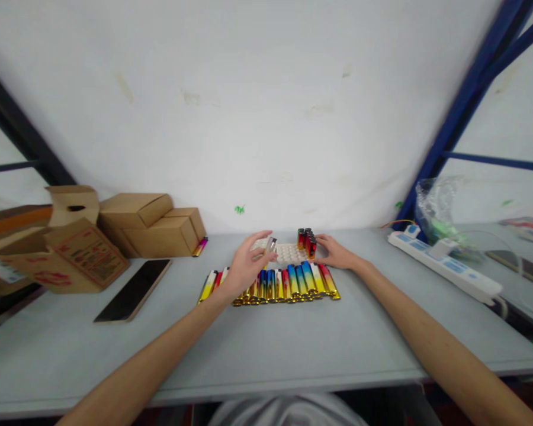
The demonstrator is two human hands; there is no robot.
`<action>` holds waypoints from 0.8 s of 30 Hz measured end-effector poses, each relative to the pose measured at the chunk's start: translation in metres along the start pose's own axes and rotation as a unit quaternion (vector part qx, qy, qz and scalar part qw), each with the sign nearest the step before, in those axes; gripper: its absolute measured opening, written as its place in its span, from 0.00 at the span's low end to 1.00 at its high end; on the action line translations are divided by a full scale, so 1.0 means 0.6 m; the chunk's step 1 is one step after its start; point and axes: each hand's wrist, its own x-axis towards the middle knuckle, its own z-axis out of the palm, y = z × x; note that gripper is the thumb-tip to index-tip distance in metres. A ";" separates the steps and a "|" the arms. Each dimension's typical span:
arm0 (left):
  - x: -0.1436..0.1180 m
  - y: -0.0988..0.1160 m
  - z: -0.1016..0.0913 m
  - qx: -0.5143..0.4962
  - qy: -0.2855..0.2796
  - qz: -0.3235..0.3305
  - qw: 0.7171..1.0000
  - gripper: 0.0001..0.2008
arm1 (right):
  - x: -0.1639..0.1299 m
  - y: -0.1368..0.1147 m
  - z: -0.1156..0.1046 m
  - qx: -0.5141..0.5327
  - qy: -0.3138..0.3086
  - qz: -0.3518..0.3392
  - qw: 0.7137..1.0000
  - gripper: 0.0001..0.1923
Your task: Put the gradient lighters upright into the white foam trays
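Note:
My left hand [249, 263] holds a lighter [270, 245] between thumb and fingers, above the left part of a white tray [286, 254] with a pattern of round cells. My right hand [335, 252] is at the tray's right end, its fingers curved against a small group of standing lighters [310, 242] with red bodies and dark tops. Whether it grips one is hard to see. In front of the tray lies a row of shiny lighters [288, 284] in blue, yellow, red, white and gold, stacked in layers; my left hand and wrist hide part of it.
On the left are an open cardboard box [80, 254], closed brown boxes [155, 228] and a dark phone [134, 291]. One pink lighter [200, 247] lies beside the boxes. To the right are a white power strip [444, 266] and a clear plastic bag [444, 213]. A wall stands behind.

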 end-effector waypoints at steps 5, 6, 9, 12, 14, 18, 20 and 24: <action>-0.001 0.007 -0.002 -0.028 0.031 -0.041 0.998 0.30 | 0.001 -0.002 0.000 -0.002 0.003 0.001 1.000 0.37; -0.001 0.010 -0.001 -0.029 0.027 -0.041 0.998 0.25 | 0.002 -0.003 0.000 -0.001 0.001 0.001 1.000 0.37; -0.004 0.017 0.005 -0.034 0.000 -0.040 0.999 0.19 | 0.002 -0.003 0.000 0.001 -0.003 -0.001 1.000 0.37; -0.006 0.016 0.012 -0.069 -0.038 -0.064 0.995 0.19 | 0.002 0.000 0.001 -0.001 -0.001 0.000 1.000 0.38; -0.008 0.013 0.015 -0.087 -0.056 -0.089 0.991 0.20 | 0.001 0.003 0.002 -0.001 0.004 0.000 1.000 0.38; -0.011 0.009 0.013 -0.022 -0.049 -0.079 0.995 0.24 | -0.001 0.006 0.004 0.005 0.014 0.004 1.000 0.38; -0.013 0.010 0.010 0.047 -0.024 -0.056 0.997 0.26 | -0.002 0.005 0.004 0.007 0.012 0.006 1.000 0.36; -0.015 0.016 0.005 0.132 0.018 -0.022 0.991 0.26 | -0.002 0.003 0.002 0.010 0.008 0.003 1.000 0.35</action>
